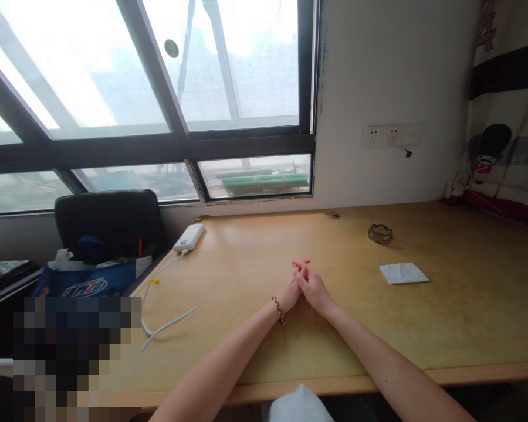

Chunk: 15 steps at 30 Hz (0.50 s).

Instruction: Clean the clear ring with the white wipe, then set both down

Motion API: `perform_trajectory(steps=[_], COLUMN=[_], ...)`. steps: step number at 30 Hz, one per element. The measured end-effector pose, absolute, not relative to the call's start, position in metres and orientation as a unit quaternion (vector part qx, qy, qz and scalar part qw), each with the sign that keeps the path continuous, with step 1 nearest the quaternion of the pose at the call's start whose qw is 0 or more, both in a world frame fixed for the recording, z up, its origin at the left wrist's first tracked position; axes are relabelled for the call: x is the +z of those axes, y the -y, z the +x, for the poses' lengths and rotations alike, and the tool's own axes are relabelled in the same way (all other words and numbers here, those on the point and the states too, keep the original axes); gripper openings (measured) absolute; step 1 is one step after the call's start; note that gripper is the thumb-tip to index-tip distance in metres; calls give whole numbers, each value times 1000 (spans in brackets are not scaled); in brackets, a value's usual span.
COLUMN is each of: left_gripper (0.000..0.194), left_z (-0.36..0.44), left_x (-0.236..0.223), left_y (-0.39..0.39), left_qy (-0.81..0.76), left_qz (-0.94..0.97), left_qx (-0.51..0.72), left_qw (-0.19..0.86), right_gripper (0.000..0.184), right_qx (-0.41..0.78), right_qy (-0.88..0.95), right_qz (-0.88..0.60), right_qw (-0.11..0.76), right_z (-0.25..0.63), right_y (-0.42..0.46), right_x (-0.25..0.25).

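My left hand [289,288] and my right hand [315,288] are clasped together above the middle of the wooden table [246,252]. Their fingers are closed around each other, and no object shows between them. A braided bracelet [278,310] circles my left wrist. To the right of my hands lies a folded white sheet, perhaps tissue [403,274], apart from them. Farther back is a dark ring-shaped object [380,234], open in the middle; I cannot tell its kind.
A white power bank [190,237] sits at the table's left edge, with a white cable [167,326] trailing toward me. Left of the table are a black chair [108,220] and a blue bag [85,280]. Behind are a window, wall sockets [382,136] and a curtain [510,117].
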<state>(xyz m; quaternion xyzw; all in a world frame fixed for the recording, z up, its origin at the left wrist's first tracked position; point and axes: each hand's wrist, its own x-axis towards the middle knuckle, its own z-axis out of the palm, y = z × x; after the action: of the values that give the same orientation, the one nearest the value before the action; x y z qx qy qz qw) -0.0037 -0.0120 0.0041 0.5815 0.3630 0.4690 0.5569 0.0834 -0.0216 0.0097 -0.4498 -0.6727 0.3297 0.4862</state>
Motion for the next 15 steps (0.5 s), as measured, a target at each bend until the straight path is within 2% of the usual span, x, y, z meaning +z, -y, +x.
perform_trajectory(steps=[4,6,10,12,15], left_gripper=[42,29,45,46,45], left_z=[-17,-25,-29,-26,-21], left_x=[7,7,3,2,3], left_y=[9,6,4,6,10], left_qy=[-387,-416,-444,-426,-396], left_qz=[702,753,797,818,845], left_qx=[423,378,343,335,314], left_qw=[422,341,223,195,172], right_gripper=[57,51,41,42,40], right_qx=[151,56,-78,-115,-88], right_qy=[681,686,630,573,540], right_qz=[-547,-595,-705,-762,-805], right_qw=[464,414,317,279,229], right_z=[123,161,244,273,294], right_y=[8,-3,-14,-11,-5], right_x=[16,17,6,-5,-19])
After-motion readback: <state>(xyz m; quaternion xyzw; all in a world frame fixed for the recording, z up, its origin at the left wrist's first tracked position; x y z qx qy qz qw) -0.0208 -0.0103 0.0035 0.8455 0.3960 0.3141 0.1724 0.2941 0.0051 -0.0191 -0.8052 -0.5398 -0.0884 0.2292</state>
